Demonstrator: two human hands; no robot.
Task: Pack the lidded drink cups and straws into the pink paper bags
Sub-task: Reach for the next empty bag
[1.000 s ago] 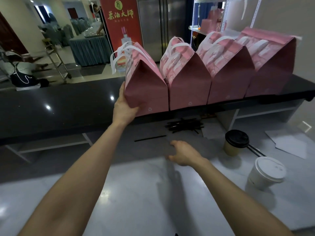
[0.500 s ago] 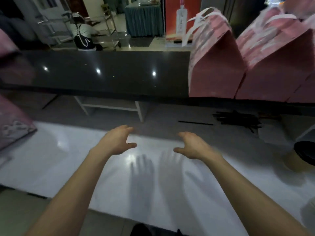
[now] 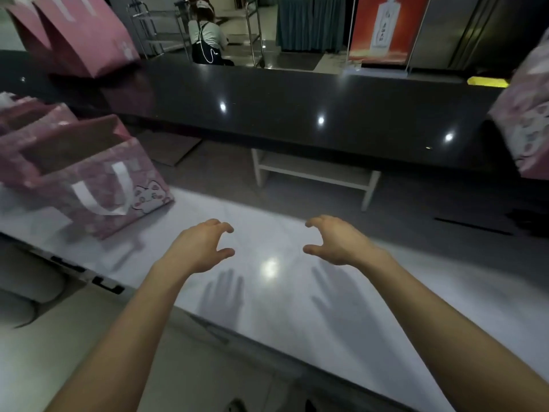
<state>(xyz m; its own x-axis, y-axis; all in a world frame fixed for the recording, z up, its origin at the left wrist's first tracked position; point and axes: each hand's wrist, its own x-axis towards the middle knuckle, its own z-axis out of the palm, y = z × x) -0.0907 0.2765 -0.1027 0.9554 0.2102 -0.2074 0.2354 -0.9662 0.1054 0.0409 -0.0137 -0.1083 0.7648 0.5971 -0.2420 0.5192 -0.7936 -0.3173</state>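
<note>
Both hands hover over the white desk (image 3: 297, 307), empty. Left hand (image 3: 199, 248) & right hand (image 3: 338, 242) face each other w/ a gap between; fingers (image 3: 222, 227) loosely curled and spread, thumbs apart, holding nothing. Shadows of both fall on the desk below.

Open pink paper bag (image 3: 98, 179) w/ white handles & cartoon print stands on the desk at left, well apart from the left hand; more bags behind it. Other pink bags (image 3: 80, 34) sit on the dark counter (image 3: 297, 114) top left; one blurred bag (image 3: 525, 120) at right edge. Black straw (image 3: 472, 226) lies far right. No cups in view.
</note>
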